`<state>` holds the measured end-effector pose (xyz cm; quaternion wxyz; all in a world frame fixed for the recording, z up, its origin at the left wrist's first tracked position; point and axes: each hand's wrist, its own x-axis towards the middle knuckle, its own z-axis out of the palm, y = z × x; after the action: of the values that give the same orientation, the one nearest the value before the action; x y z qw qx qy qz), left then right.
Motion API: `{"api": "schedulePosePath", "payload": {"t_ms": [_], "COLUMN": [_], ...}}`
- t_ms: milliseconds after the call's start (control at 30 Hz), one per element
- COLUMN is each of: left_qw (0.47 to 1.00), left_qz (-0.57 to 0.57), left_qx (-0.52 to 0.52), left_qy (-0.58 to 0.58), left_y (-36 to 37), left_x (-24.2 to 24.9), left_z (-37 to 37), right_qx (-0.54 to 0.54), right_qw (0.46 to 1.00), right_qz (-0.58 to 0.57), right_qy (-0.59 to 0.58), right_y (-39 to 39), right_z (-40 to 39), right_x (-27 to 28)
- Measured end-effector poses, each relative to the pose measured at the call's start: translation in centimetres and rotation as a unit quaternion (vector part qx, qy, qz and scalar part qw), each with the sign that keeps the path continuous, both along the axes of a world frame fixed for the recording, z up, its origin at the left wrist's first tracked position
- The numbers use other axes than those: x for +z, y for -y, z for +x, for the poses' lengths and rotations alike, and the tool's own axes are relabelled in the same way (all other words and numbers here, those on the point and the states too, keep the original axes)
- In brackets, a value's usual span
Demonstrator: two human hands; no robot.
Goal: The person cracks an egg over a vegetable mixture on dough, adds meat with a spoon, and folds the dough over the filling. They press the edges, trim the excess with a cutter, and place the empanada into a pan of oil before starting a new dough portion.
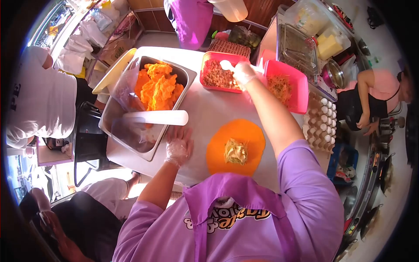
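Note:
My left hand (179,146), in a clear plastic glove, rests with fingers spread on the table beside the steel tray (150,153). In that tray is a mound of orange dough (158,87); a white handle or roller-like tool (157,117) lies across it. My gloved right hand (244,74) is closed on a white spoon (226,65) over the pink tub of minced filling (218,75). Nearer me lies a flat orange dough round (216,150), topped with a pale shredded mound and a creamy dollop (236,152).
A second pink tub of shredded filling (299,89) stands right of the first. Egg trays (321,122) line the table's right edge. Other people are around the table: one in white (43,96) at left, another in pink (379,91) at right.

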<state>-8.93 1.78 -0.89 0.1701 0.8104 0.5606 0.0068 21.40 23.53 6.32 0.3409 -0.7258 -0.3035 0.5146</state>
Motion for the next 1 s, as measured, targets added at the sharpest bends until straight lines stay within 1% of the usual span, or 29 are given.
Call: {"api": "schedulePosePath", "payload": {"t_ms": [67, 100, 133, 167, 200, 233, 267, 300, 333, 367, 400, 467, 500, 533, 600, 633, 700, 733, 800, 833, 867, 933, 967, 1000], "left_qw": [0.999, 0.999, 0.999, 0.999, 0.999, 0.999, 0.999, 0.999, 1.000, 1.000, 1.000, 1.000, 1.000, 1.000, 1.000, 1.000, 0.999, 1.000, 1.000, 1.000, 1.000, 1.000, 1.000, 1.000], "left_qz": [0.041, 0.037, 0.037, 0.037, 0.034, 0.030, 0.026, 0.025, 0.021, 0.017, 0.016, 0.002, 0.001, -0.001, -0.004, -0.011, -0.019, -0.013, -0.007, -0.011, -0.014, -0.008, -0.002, -0.001], "left_qx": [-0.018, -0.016, -0.014, -0.012, -0.010, -0.008, -0.005, -0.003, -0.003, -0.003, -0.001, 0.005, 0.007, 0.004, 0.004, 0.006, 0.008, 0.006, 0.006, 0.005, 0.005, 0.004, 0.002, 0.001], "left_qy": [0.006, 0.008, 0.008, 0.008, 0.009, 0.016, 0.024, 0.024, 0.020, 0.016, 0.016, 0.012, 0.013, 0.010, 0.008, 0.017, 0.028, 0.024, 0.023, 0.016, 0.010, 0.011, 0.012, 0.012], "left_y": [-0.3, -0.2, -0.2, -0.3, -0.2, -0.2, -0.2, -0.2, -0.2, -0.2, -0.2, -0.1, -0.2, -0.2, -0.1, -0.2, -0.2, -0.2, -0.2, -0.2, -0.3, -0.3, -0.3, -0.2], "left_x": [0.3, 0.2, 0.1, 0.1, 0.1, 0.1, 0.2, 0.3, 0.3, 0.4, 0.3, 0.1, 0.1, 0.1, 0.2, 0.3, 0.3, 0.2, 0.2, 0.3, 0.4, 0.3, 0.2, 0.1], "left_z": [0.0, 0.0, 0.1, 0.1, 0.1, 0.0, 0.0, 0.0, 0.0, 0.1, 0.0, 0.0, 0.1, 0.0, 0.0, 0.0, 0.0, 0.0, 0.1, 0.1, 0.1, 0.0, 0.0, 0.0], "right_qx": [-0.072, 0.004, 0.006, 0.100, 0.191, 0.120, 0.123, 0.164, 0.203, 0.229, 0.230, 0.386, 0.383, 0.386, 0.375, 0.378, 0.395, 0.396, 0.336, 0.287, 0.288, 0.254, 0.252, 0.251], "right_qw": [0.993, 0.999, 0.999, 0.973, 0.911, 0.930, 0.930, 0.900, 0.865, 0.864, 0.863, 0.750, 0.762, 0.761, 0.713, 0.712, 0.682, 0.681, 0.824, 0.859, 0.859, 0.794, 0.837, 0.838], "right_qz": [0.017, 0.043, 0.041, 0.176, 0.305, 0.073, 0.072, 0.115, 0.157, 0.169, 0.169, 0.164, 0.176, 0.176, 0.215, 0.215, 0.279, 0.279, 0.212, 0.226, 0.227, 0.357, 0.306, 0.306], "right_qy": [-0.097, 0.018, 0.019, 0.113, 0.202, 0.340, 0.340, 0.387, 0.432, 0.416, 0.416, 0.512, 0.491, 0.491, 0.552, 0.551, 0.549, 0.549, 0.404, 0.358, 0.358, 0.421, 0.377, 0.377], "right_y": [0.6, 1.7, -1.7, -3.9, -5.7, -1.5, -0.1, 0.5, 0.8, 0.7, 0.0, -1.2, -0.2, -0.6, -0.9, -0.8, -0.1, 0.7, 2.3, 2.7, 2.8, 3.0, 3.2, 3.5], "right_z": [0.4, 0.1, 4.0, 7.8, 10.1, 3.9, 1.8, 0.8, 0.3, 0.3, 0.4, 0.6, 0.2, 0.1, -0.8, -1.0, -1.3, -1.8, -3.4, -3.9, -4.3, -5.1, -5.0, -5.2], "right_x": [2.2, 4.1, -4.0, -11.9, -19.3, -7.2, -4.4, -3.4, -2.9, -3.1, -4.1, -6.3, -4.9, -5.7, -6.3, -6.3, -5.7, -4.5, -2.4, -2.6, -3.0, -3.4, -3.5, -2.4]}}
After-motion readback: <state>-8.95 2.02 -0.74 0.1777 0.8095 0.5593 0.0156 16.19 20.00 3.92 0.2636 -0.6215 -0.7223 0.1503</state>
